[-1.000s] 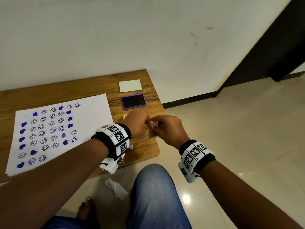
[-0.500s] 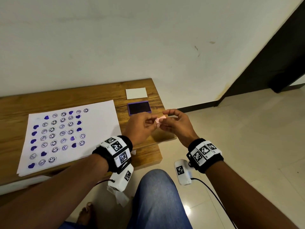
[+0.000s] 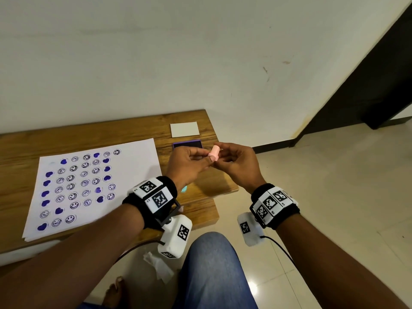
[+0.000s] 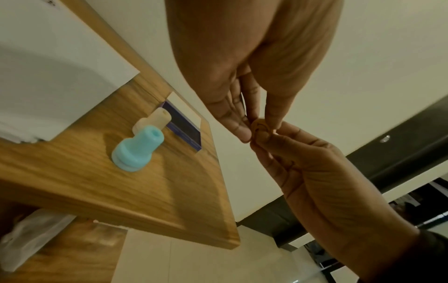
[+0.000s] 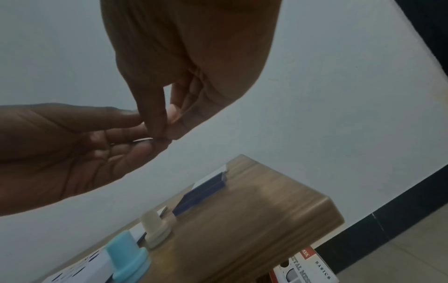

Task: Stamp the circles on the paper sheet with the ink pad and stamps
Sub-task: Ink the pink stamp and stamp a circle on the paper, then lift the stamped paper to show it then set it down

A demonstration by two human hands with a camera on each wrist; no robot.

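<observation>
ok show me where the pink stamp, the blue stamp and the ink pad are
pink stamp (image 3: 214, 152), head view, middle of its barrel
blue stamp (image 4: 135, 151), left wrist view, its body
ink pad (image 3: 187, 144), head view, its dark top face

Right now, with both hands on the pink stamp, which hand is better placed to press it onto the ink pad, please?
Probably the left hand: it pinches the pink stamp right beside the ink pad, while the right hand sits farther from it, near the table edge.
</observation>
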